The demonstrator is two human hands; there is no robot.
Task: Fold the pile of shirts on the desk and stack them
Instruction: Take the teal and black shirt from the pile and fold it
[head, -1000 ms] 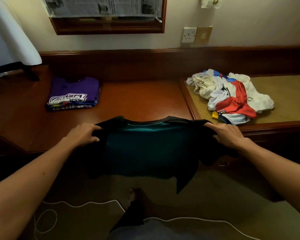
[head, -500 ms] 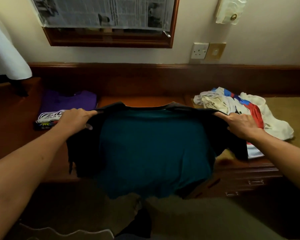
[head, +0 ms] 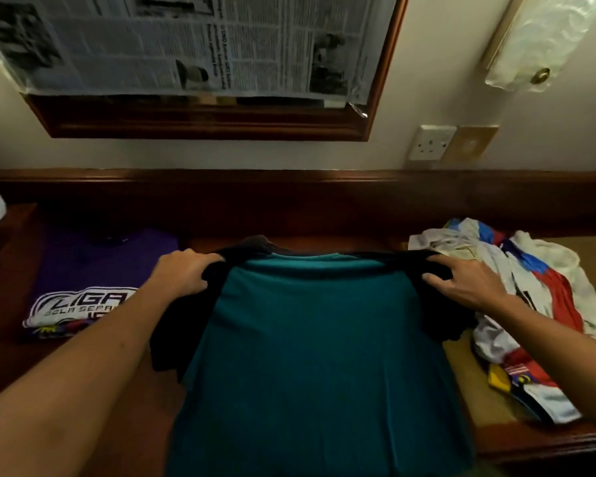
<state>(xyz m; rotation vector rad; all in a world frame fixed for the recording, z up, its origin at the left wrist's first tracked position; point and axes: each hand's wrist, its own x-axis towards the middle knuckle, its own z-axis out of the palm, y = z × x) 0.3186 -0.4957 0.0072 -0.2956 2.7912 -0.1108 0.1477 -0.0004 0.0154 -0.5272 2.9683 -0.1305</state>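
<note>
While the wooden desk (head: 83, 380) stretches wall to wall, a teal shirt with black sleeves (head: 310, 356) hangs spread over its middle. Right of it lies the unfolded shirt pile (head: 523, 304); left, a folded purple shirt (head: 93, 280). The left hand (head: 183, 275) and right hand (head: 461, 285) each grip a black shoulder.
</note>
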